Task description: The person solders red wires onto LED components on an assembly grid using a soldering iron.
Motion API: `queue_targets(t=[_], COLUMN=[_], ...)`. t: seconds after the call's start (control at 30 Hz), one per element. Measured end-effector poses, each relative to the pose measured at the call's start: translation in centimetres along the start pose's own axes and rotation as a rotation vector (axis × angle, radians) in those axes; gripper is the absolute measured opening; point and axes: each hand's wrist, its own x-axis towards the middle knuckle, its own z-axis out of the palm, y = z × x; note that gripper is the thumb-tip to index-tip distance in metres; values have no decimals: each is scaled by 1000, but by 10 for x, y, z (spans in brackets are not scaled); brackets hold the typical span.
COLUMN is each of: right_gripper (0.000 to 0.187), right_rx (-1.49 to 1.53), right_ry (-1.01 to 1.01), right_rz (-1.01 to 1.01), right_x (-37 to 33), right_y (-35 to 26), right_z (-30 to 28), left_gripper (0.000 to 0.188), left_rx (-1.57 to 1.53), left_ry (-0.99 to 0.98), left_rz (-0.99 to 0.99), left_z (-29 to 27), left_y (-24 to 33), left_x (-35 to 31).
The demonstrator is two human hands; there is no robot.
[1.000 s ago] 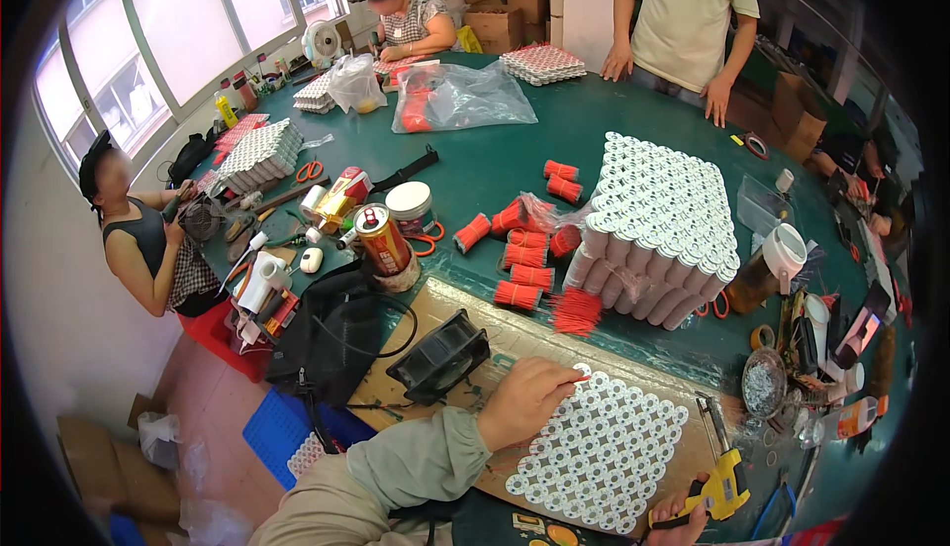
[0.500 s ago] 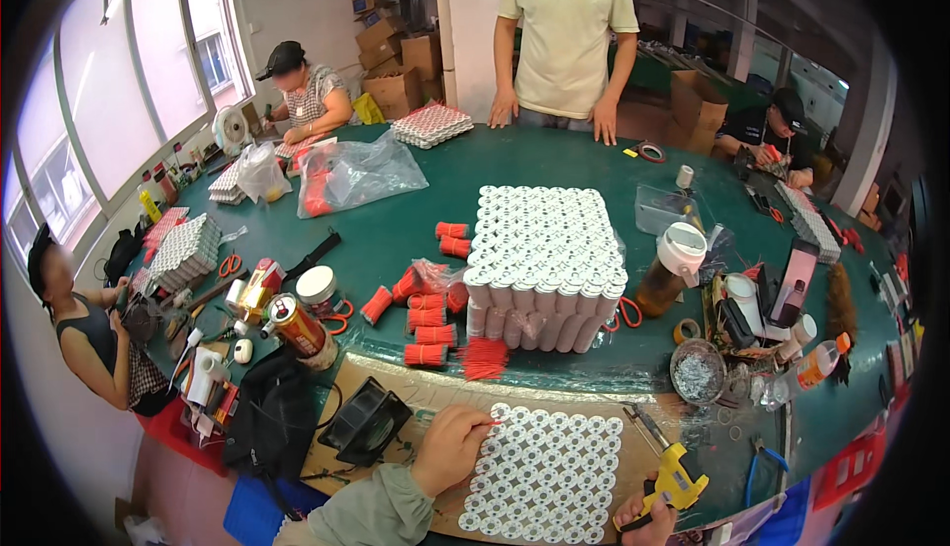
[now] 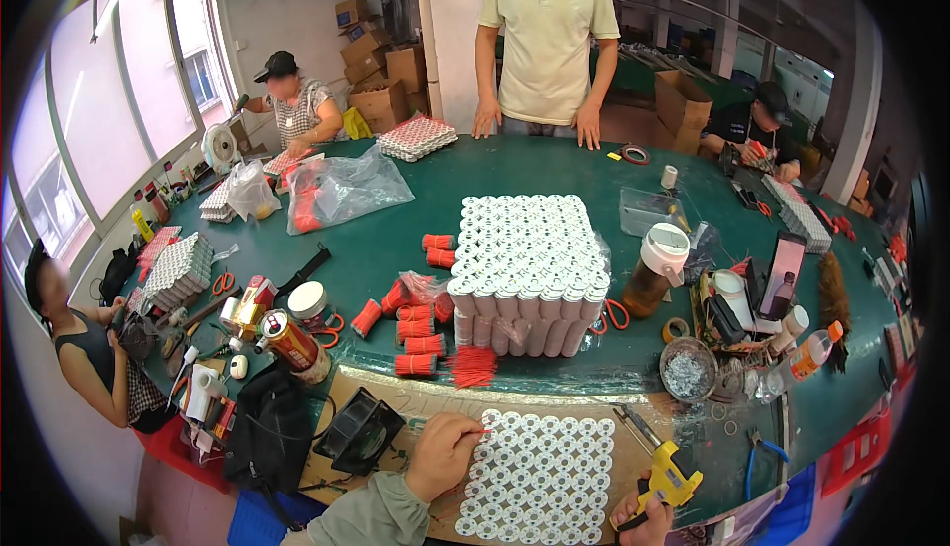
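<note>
My left hand (image 3: 442, 455) is closed in a pinch on a short red wire (image 3: 485, 432). The wire's tip lies at the upper left corner of a flat block of white-ringed round cells (image 3: 539, 479), on a brown board (image 3: 416, 399). Beside the block's lower right, my right hand (image 3: 645, 523) grips a yellow soldering gun (image 3: 677, 479) by its handle. Its metal nose points up and left, just off the block's right edge. A black square fan (image 3: 360, 431) stands left of my left hand.
Beyond the board rises a tall stack of cells (image 3: 529, 279), with red wire bundles (image 3: 416, 343) to its left. A metal bowl (image 3: 689, 370), a jug (image 3: 658, 269) and blue pliers (image 3: 762, 457) are on the right. A drink can (image 3: 289, 341) stands left. Several people are around the table.
The whole view has shifted slightly left. My hands keep nearly the same places over the block. The person at the back left has lifted an arm toward the fan there.
</note>
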Motion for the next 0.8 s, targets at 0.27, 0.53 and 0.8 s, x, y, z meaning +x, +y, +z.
queue_targets(t=[0.27, 0.53, 0.8], right_gripper=[28, 29, 32], right_rx=[28, -25, -21], right_ry=[-1, 41, -41], right_rz=[30, 22, 66], right_x=[-1, -2, -2], right_y=[3, 8, 0], right_z=[-4, -18, -13], left_gripper=[12, 11, 12], left_rx=[-11, 4, 1], left_ry=[-33, -21, -6], left_rz=[-67, 22, 28], left_z=[-1, -2, 1], left_y=[-3, -3, -5], left_x=[-4, -1, -1])
